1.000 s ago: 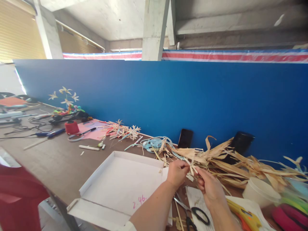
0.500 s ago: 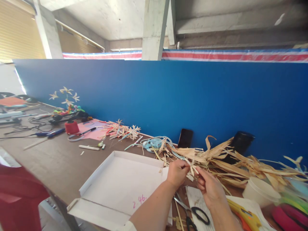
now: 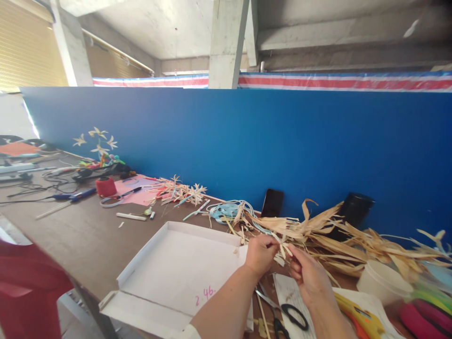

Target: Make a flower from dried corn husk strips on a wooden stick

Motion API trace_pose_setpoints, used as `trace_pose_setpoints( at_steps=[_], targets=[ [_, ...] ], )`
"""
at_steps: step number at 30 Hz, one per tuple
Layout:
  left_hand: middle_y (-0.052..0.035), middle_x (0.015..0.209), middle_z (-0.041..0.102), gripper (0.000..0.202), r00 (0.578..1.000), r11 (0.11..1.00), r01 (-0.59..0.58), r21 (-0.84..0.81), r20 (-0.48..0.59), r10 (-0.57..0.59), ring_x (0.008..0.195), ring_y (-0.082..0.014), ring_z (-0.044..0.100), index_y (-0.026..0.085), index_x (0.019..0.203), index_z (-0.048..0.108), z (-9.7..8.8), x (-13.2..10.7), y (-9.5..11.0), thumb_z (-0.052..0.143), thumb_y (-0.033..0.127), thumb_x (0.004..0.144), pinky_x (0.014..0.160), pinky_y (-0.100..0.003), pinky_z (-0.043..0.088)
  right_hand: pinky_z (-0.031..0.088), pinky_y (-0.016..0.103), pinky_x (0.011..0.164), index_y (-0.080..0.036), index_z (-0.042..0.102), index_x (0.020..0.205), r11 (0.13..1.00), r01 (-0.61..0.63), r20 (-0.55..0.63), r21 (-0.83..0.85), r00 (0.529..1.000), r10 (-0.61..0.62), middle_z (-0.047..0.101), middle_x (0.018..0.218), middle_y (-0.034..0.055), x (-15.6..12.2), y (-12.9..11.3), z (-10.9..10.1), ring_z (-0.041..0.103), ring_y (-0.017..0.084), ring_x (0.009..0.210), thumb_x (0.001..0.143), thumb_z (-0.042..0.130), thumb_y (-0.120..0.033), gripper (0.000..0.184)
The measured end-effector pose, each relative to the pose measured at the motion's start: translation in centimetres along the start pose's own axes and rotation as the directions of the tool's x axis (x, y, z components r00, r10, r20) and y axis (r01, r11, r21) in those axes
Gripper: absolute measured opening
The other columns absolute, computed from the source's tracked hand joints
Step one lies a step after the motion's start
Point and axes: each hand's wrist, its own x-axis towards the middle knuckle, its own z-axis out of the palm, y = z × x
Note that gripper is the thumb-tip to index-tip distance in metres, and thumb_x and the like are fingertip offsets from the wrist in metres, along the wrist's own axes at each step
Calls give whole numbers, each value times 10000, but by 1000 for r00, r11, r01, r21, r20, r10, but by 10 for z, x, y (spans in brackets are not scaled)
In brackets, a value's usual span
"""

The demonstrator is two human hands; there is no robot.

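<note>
A small pale flower of dried husk strips [image 3: 283,246] is held between my two hands, over the table just right of the white box lid. My left hand [image 3: 262,254] is closed, its thumb and forefinger pinching the flower from the left. From the right, my right hand [image 3: 306,272] pinches a petal with thumb and fingertips. Dried corn husks [image 3: 318,230] lie right behind the hands. Below them, black-handled scissors [image 3: 282,310] rest partly on a white paper strip [image 3: 294,301].
The open white box lid [image 3: 176,268] lies left of my forearms. A yellow glue gun [image 3: 360,313] and a white tub [image 3: 383,282] stand at right. Light-blue strips [image 3: 228,212], a phone [image 3: 272,203] and finished flowers [image 3: 192,193] line the blue partition [image 3: 226,141]. Red thread [image 3: 105,187] sits farther left.
</note>
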Motion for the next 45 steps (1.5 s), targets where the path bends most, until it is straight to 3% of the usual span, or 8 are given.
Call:
trace_pose_setpoints(
  at_steps=[16, 24, 45],
  targets=[
    [12, 664, 644, 169, 1000, 999, 7, -33, -21, -7, 642, -105, 560, 183, 673, 684, 3, 0, -3, 534, 104, 676, 634, -187, 410, 190, 152, 311, -131, 651, 742, 999, 30, -20, -43, 999, -31, 544, 616, -29, -1, -1, 0, 315, 22, 402, 533, 761, -317, 300],
    [9, 673, 649, 183, 1000, 999, 29, -17, -8, -29, 652, -113, 564, 184, 681, 684, 2, 0, -2, 520, 101, 679, 642, -191, 421, 215, 166, 316, -130, 663, 744, 993, 45, -55, -106, 997, -51, 516, 547, -40, -1, -2, -1, 333, 41, 404, 554, 747, -358, 309],
    [11, 681, 649, 196, 999, 999, -37, -29, -37, 35, 671, -108, 572, 185, 662, 676, 2, 1, -3, 522, 63, 671, 655, -190, 407, 205, 190, 322, -128, 674, 731, 988, 63, -52, -144, 996, -71, 529, 541, -30, -3, -3, 1, 325, 49, 400, 545, 742, -383, 323]
  ],
)
